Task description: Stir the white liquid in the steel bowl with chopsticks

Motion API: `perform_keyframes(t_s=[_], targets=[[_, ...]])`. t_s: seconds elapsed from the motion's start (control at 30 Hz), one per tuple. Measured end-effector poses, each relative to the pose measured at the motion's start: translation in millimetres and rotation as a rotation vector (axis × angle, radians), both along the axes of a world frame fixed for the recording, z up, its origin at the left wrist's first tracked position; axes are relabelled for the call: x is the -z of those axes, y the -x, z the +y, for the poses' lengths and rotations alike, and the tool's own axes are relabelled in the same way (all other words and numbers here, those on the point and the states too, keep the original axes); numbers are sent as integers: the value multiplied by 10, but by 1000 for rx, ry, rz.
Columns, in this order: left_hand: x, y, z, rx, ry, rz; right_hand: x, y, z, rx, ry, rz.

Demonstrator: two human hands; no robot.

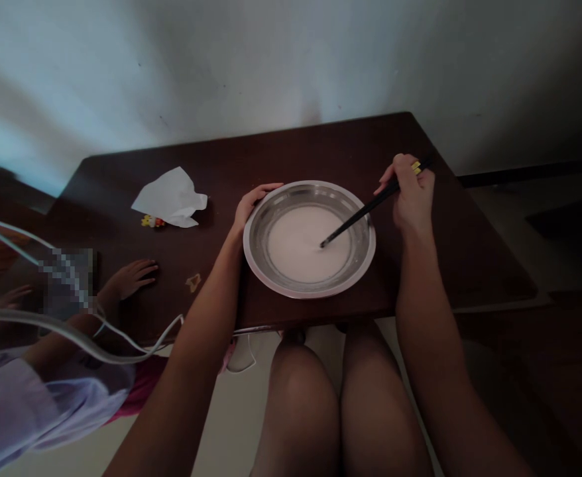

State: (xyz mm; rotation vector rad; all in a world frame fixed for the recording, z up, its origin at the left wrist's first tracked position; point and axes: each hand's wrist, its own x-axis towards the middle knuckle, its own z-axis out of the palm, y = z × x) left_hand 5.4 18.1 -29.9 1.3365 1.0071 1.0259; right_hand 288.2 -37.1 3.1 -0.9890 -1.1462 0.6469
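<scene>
A wide stainless steel bowl (359, 270) stands near the front edge of the table, with a milky white liquid (295, 245) in it. My left hand (254, 204) holds the bowl's left side, fingers curved along the rim. Black chopsticks (363, 211) with yellow bands near the top are gripped in my closed right hand (413, 199), to the right of the bowl. They slant down to the left, and their tips dip into the liquid near its middle.
On the dark wooden table (350, 142), a crumpled white tissue (169, 199) lies by a small yellow-and-red figure (152, 221). A small tan piece (193, 283) is nearer. Another person's hand (130, 277) rests at left. White cables (136, 348) cross there. A wall (271, 73) stands behind.
</scene>
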Motion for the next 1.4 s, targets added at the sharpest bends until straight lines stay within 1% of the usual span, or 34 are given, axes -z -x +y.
perform_keyframes(t_s=[0.1,0.13,0.17,0.27,0.3,0.33,0.43,0.47,0.5,0.57,0.63,0.67,0.7,0.8,0.83,0.87,1.0,1.03,1.07,1.17,1.2,1.23,1.37,1.4], targets=[[9,0,14,0,-8,-7,-12,34,-17,-125,47,-90],[8,-1,14,-1,-11,-7,-18,45,-19,-141,49,-110],[5,-2,13,0,-14,-5,-22,50,-18,-127,40,-111],[-4,-2,6,-1,-18,4,-16,35,5,13,-6,-33],[-5,-2,5,0,-17,6,-11,27,11,40,-12,-5],[-6,-1,5,-1,-17,7,-5,24,14,36,-10,10],[-2,1,11,-6,-24,13,2,44,4,-94,25,-45],[0,2,13,-5,-29,16,2,53,1,-125,33,-76],[3,4,14,-1,-32,19,1,58,0,-125,32,-96],[10,9,16,10,-35,22,3,50,9,-52,9,-83],[16,16,18,17,-40,19,4,29,20,40,-18,-25],[19,19,19,18,-45,20,3,21,22,58,-19,-8],[21,21,19,18,-52,25,0,19,20,45,-8,-11],[21,20,18,16,-64,52,-14,44,2,-85,44,-96],[20,17,16,14,-63,54,-17,53,-2,-109,51,-118],[19,14,15,10,-57,51,-17,57,-2,-104,48,-124],[18,8,18,-8,-29,31,-6,32,13,47,9,-46],[19,8,20,-9,-30,31,-6,29,11,48,13,-35],[20,8,22,-9,-36,31,-9,34,6,20,22,-37],[19,7,21,3,-46,32,-27,75,-14,-119,44,-99],[18,7,18,5,-44,30,-31,86,-16,-136,40,-115],[16,6,14,6,-41,27,-31,90,-13,-123,30,-118],[2,2,-1,4,-35,34,-7,43,14,47,-3,-49],[-3,0,-4,4,-36,42,-3,32,15,55,2,-42]])
